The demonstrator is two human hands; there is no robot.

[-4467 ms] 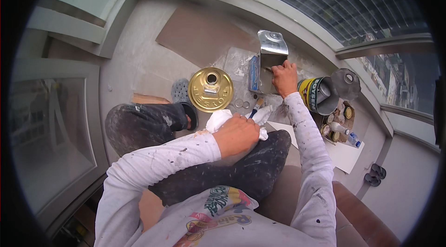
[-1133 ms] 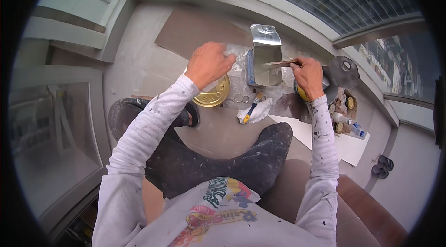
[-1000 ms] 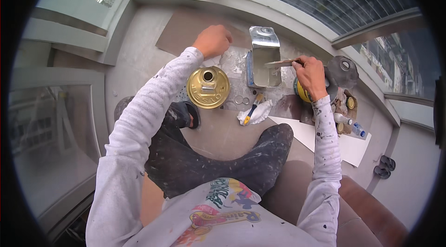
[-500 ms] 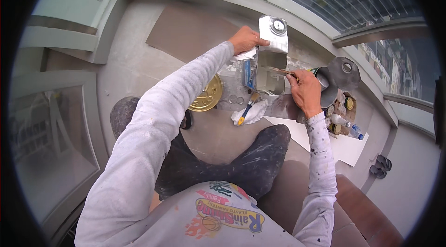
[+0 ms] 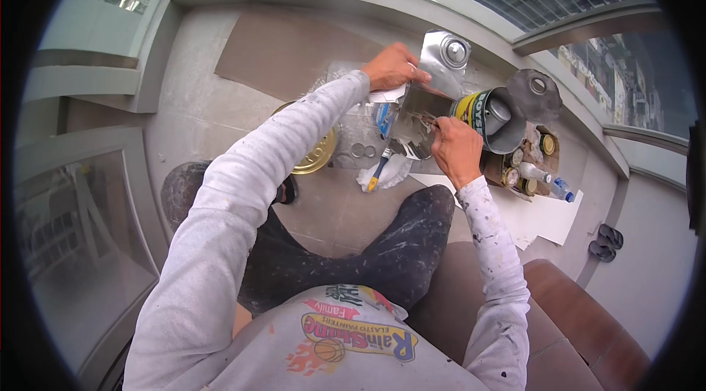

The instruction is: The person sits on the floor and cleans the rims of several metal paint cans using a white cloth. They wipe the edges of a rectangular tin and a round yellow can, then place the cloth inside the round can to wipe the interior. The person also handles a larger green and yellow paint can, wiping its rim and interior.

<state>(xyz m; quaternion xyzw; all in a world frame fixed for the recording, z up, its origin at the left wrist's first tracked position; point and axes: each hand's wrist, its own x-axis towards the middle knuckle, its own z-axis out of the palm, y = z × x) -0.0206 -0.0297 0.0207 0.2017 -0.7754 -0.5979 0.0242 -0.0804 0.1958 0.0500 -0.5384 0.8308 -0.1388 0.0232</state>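
Observation:
A rectangular metal tin (image 5: 425,106), its cut top flap (image 5: 443,60) folded back with a round cap on it, tilts in front of me. My left hand (image 5: 397,67) is closed on the tin's edge near the flap, with a folded white cloth or paper (image 5: 388,95) beneath it. My right hand (image 5: 457,150) is closed at the tin's opening around a thin flat tool, mostly hidden by the fingers and tin. Nearest to me lies a paintbrush (image 5: 379,170) with a blue and yellow handle, against a crumpled white rag (image 5: 394,173).
A labelled paint bucket (image 5: 468,108) stands right of the tin, with a dark round lid (image 5: 535,95) behind it. A gold lid (image 5: 321,156) lies left. Jars and bottles fill a cardboard box (image 5: 546,164) above a white sheet (image 5: 551,226). Brown cardboard (image 5: 279,49) covers floor at back left.
The tin has tipped and turned, its flap shifting to the right. My right hand has moved slightly left and toward me with the tool. The view has also shifted a little.

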